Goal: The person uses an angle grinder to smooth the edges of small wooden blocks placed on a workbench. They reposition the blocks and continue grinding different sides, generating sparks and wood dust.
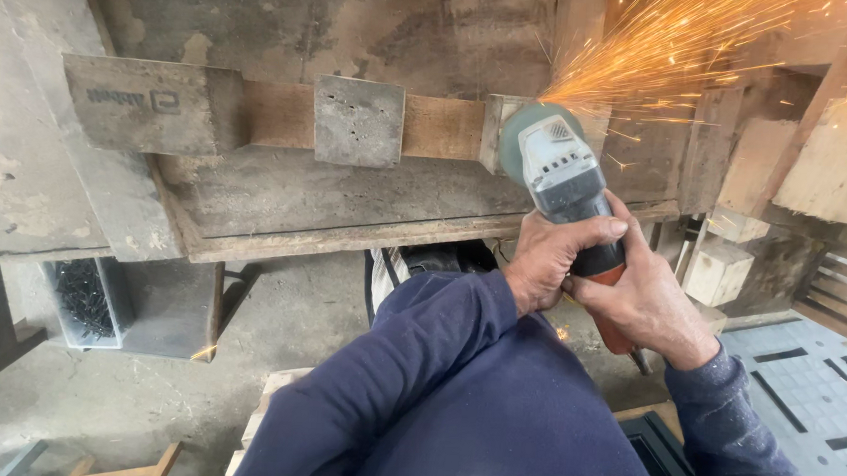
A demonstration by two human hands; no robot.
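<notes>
An angle grinder [562, 173] with a grey head and an orange-and-black body is pressed against a weathered wooden pallet [350, 182] lying on its side. My left hand [546, 262] wraps around the grinder's body just behind the head. My right hand [644, 300] grips the orange rear handle. Orange sparks [670, 49] spray up and to the right from where the disc meets a wooden block. The disc itself is hidden behind the guard. My dark blue sleeves fill the lower middle of the view.
Wooden blocks [357, 121] stand along the pallet's edge. A clear box of dark nails or screws [83, 299] sits at the left on the concrete floor. More pallets and wooden blocks [808, 160] lean at the right, with a grey plastic pallet [817, 379] below them.
</notes>
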